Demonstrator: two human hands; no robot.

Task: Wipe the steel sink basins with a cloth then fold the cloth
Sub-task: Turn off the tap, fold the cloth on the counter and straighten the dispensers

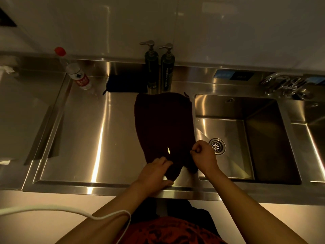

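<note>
A dark cloth [163, 124] lies spread lengthwise on the steel drainboard [98, 131], just left of the deep steel basin [246, 134] with its round drain [217, 146]. My left hand [156, 171] grips the cloth's near left corner, its fingers on top and its thumb by the front ledge. My right hand [203, 156] pinches the near right edge of the cloth, at the basin's left rim. A small gap in the cloth shows bright steel between my hands.
Two dark pump bottles [159, 67] stand behind the cloth. A clear bottle with a red cap [75, 71] and another dark cloth [126, 84] sit at the back left. A tap [283, 83] is at the back right. A white cable [61, 208] crosses my left forearm.
</note>
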